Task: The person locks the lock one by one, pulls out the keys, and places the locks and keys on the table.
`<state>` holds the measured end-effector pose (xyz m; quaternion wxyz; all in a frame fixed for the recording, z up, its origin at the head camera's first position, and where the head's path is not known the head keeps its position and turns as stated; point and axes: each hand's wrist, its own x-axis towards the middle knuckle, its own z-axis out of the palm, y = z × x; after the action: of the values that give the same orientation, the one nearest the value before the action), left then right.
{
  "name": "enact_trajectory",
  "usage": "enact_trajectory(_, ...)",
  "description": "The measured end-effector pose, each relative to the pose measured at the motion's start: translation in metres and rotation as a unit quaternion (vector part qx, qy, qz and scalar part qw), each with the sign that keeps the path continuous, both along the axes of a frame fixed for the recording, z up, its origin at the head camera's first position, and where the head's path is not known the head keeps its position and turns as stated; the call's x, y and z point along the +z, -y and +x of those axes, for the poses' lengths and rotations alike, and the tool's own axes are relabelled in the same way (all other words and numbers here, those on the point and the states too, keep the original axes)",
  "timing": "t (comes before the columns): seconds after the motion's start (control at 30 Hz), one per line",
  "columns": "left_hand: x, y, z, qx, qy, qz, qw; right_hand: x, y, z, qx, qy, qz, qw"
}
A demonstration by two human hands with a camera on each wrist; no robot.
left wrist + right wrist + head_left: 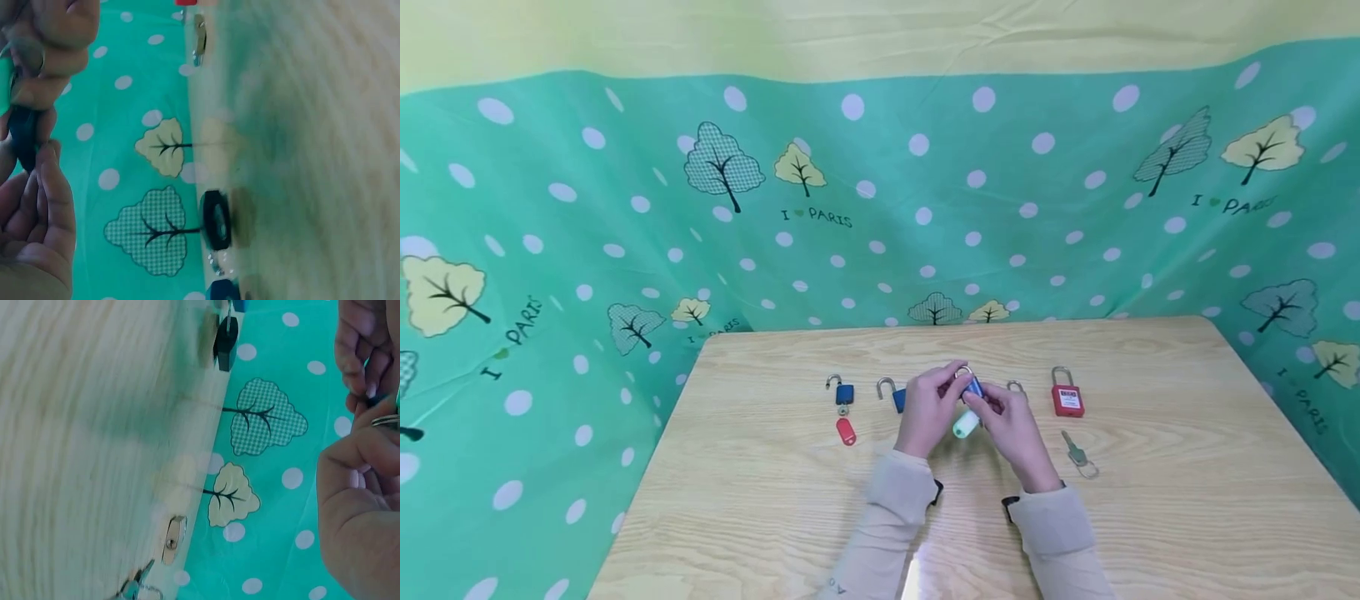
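Note:
Near the middle of the table, both hands meet at a small blue padlock [973, 387]. The left hand [925, 408] grips it near its metal shackle, with fingertips and thumb. At its lower end the right hand [1013, 429] has thumb and fingers closed where a key ring [386, 420] shows; the key itself is hidden by the fingers. A pale green tag [966, 423] hangs from that ring below the hands. In the left wrist view the padlock [24, 137] looks dark, held between both hands' fingertips.
Left of the hands lie an open blue padlock [845, 393] with a red tag [846, 432] below, and another open padlock [899, 401]. On the right are a red padlock [1067, 401], a loose key [1077, 452] and a padlock shackle [1016, 386] partly hidden. A patterned curtain [880, 217] surrounds the table.

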<state>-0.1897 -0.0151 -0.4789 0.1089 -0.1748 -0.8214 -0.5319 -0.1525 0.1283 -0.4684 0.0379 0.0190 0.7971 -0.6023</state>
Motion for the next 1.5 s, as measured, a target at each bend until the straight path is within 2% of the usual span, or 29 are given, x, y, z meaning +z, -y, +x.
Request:
enact_trajectory(0.17,-0.006,-0.008,0.002,0.027,-0.045,-0.052,0.9972,-0.001,0.000,0.001,-0.029,0.006,-0.002,0.9996)
enact_trajectory(0.23,-0.009,-0.010,0.003,0.031,-0.043,-0.053,0.9972,-0.003,0.000,0.002,-0.036,0.010,-0.001,0.9993)
enact_trajectory(0.3,-0.011,-0.011,0.003,0.032,-0.024,-0.036,0.9986,-0.004,0.001,0.001,-0.040,0.013,-0.001,0.9991)
enact_trajectory(0.4,-0.013,-0.011,0.003,0.025,0.032,0.010,0.9991,-0.006,0.002,0.000,-0.047,0.018,0.002,0.9987)
enact_trajectory(0.53,-0.010,-0.010,0.001,0.013,0.102,0.078,0.9916,-0.007,-0.001,-0.001,-0.049,0.027,0.005,0.9984)
enact_trajectory(0.73,-0.011,-0.004,-0.004,0.038,0.136,0.148,0.9789,-0.008,-0.014,-0.001,-0.016,0.068,0.025,0.9973)
enact_trajectory(0.87,-0.014,-0.002,-0.008,0.037,0.150,0.164,0.9743,-0.007,-0.022,-0.001,0.003,0.066,0.030,0.9973)
enact_trajectory(1.0,-0.014,-0.001,-0.012,0.002,0.173,0.168,0.9704,-0.007,-0.025,-0.004,0.013,0.057,0.032,0.9978)
enact_trajectory(1.13,-0.012,-0.002,-0.013,-0.029,0.203,0.161,0.9655,-0.008,-0.028,-0.005,0.002,0.058,0.052,0.9969)
enact_trajectory(1.27,-0.010,-0.006,-0.015,-0.023,0.212,0.157,0.9643,-0.005,-0.032,-0.004,0.003,0.069,0.068,0.9953)
enact_trajectory(1.5,-0.003,-0.019,-0.015,0.012,0.219,0.168,0.9611,0.006,-0.045,-0.001,0.015,0.072,0.083,0.9939)
